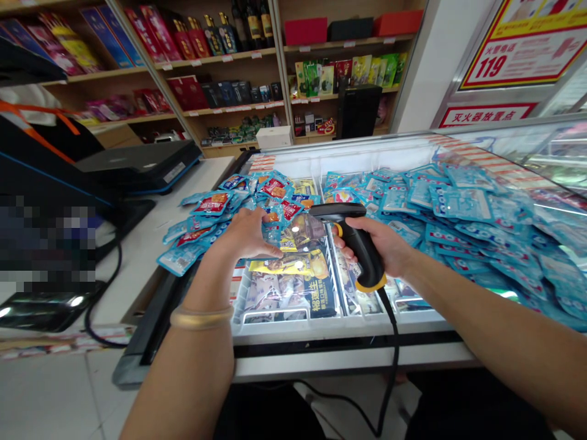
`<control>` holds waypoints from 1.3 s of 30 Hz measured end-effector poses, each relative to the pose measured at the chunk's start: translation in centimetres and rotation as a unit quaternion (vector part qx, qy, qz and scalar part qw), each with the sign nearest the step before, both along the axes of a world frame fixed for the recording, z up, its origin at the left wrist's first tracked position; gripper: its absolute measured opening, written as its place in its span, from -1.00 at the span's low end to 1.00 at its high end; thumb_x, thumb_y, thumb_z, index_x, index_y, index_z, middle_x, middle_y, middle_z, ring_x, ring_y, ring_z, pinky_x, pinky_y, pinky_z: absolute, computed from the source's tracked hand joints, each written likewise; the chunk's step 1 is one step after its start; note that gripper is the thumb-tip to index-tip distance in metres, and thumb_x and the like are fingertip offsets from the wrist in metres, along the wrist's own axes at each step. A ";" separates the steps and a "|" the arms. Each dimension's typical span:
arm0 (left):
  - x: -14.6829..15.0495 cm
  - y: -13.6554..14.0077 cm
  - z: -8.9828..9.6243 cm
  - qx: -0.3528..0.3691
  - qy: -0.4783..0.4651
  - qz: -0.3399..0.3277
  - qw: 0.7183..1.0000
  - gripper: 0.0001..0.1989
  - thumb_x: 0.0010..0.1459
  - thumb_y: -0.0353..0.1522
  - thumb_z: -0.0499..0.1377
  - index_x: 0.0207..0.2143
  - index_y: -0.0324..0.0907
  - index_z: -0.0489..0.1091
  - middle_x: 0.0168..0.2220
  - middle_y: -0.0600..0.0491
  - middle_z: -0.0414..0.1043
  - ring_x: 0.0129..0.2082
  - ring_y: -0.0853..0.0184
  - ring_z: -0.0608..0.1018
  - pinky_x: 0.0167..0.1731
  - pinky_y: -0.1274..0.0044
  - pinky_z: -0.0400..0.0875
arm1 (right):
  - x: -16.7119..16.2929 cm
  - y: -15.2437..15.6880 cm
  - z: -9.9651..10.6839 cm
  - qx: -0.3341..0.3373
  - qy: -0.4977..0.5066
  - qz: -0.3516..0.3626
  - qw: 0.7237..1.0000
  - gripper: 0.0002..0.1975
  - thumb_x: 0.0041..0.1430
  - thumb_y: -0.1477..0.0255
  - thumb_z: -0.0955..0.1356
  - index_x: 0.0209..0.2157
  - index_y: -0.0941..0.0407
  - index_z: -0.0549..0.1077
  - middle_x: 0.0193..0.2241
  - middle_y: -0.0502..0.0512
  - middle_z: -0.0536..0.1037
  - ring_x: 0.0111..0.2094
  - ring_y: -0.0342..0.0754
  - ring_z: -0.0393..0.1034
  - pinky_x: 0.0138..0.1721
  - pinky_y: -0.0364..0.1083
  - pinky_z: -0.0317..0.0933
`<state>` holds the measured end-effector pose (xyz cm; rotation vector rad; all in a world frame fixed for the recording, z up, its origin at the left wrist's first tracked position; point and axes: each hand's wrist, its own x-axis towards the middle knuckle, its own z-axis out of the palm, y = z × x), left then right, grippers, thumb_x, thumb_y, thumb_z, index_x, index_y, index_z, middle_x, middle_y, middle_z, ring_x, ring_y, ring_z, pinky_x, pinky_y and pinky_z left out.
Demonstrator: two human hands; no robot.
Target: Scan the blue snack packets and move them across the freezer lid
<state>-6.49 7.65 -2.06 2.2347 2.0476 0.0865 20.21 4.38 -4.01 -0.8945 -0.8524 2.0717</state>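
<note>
My right hand (pixel 392 244) is wrapped round the handle of a black and yellow barcode scanner (pixel 364 244), its head turned left and its cable hanging down. To the left, my left hand (pixel 247 235) has its thumb and fingers apart over a heap of blue snack packets (pixel 224 211), some with red fronts. One blue packet (pixel 271 232) lies between thumb and fingers; whether they press on it is hard to see. A larger pile of blue packets (pixel 463 201) lies at the right. Both heaps rest on the glass top of a freezer (pixel 293 336).
Under the glass, white wire baskets (pixel 337 275) hold yellow and dark packages. A counter (pixel 137 244) with a black flat device (pixel 142 165) stands left. Shelves of boxes and bottles (pixel 220 36) line the back. The scanner cable (pixel 389 366) loops down over the front edge.
</note>
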 end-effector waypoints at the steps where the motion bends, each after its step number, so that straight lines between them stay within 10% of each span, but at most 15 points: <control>1: 0.1 0.0 0.0 0.005 0.002 0.001 1.000 -0.17 -0.46 -0.09 0.47 -0.08 -0.18 0.35 -0.02 -0.23 0.39 0.00 -0.11 0.45 -0.07 0.31 0.37 | 0.0 0.0 0.0 -0.002 0.000 -0.002 1.000 -0.77 0.09 0.29 0.36 -0.37 0.20 0.47 -0.53 0.05 0.41 -0.60 -0.20 0.23 -0.58 -0.22 0.20; 11: 0.9 -0.3 0.0 0.081 -0.101 0.003 0.992 -0.44 -0.35 -0.20 0.47 -0.26 -0.11 0.35 -0.28 0.01 0.49 -0.19 0.09 0.50 -0.22 0.39 0.34 | 0.2 0.1 -0.3 0.007 0.007 0.004 1.000 -0.76 0.06 0.29 0.38 -0.34 0.19 0.45 -0.53 0.05 0.43 -0.59 -0.19 0.25 -0.57 -0.21 0.22; 21: 2.0 0.3 -0.8 0.208 -0.377 0.028 0.902 -0.78 0.01 -0.24 0.22 -0.51 -0.13 0.25 -0.53 0.16 0.30 -0.50 0.40 0.35 -0.46 0.56 0.19 | 0.2 -0.2 0.0 0.020 0.022 0.012 0.999 -0.79 0.04 0.30 0.39 -0.37 0.16 0.42 -0.53 0.04 0.44 -0.60 -0.18 0.26 -0.59 -0.20 0.22; 30: 3.2 -0.3 -0.9 0.139 -0.420 0.014 0.897 -0.78 0.07 -0.23 0.19 -0.51 -0.12 0.27 -0.67 0.23 0.15 -0.68 0.46 0.21 -0.58 0.57 0.08 | 0.1 -0.6 0.1 0.044 0.003 0.033 0.998 -0.77 0.02 0.29 0.41 -0.37 0.17 0.42 -0.52 0.06 0.47 -0.61 -0.18 0.27 -0.59 -0.19 0.22; 34: 3.9 -0.1 -1.2 0.155 -0.552 0.087 0.815 -0.73 0.04 -0.26 0.26 -0.55 -0.14 0.23 -0.65 0.23 0.17 -0.64 0.48 0.27 -0.59 0.61 0.16 | 0.1 -0.7 0.3 0.045 0.019 0.021 0.999 -0.75 0.01 0.28 0.42 -0.35 0.17 0.43 -0.53 0.04 0.45 -0.61 -0.18 0.25 -0.59 -0.19 0.21; 39: 4.9 -0.2 -1.2 -0.044 -0.731 0.136 0.667 -0.73 -0.02 -0.31 0.34 -0.53 -0.19 0.28 -0.57 0.15 0.35 -0.55 0.47 0.42 -0.48 0.58 0.37 | 0.3 -0.6 0.7 0.040 0.038 -0.005 0.998 -0.75 0.00 0.27 0.41 -0.35 0.16 0.45 -0.52 0.03 0.43 -0.60 -0.19 0.25 -0.59 -0.19 0.20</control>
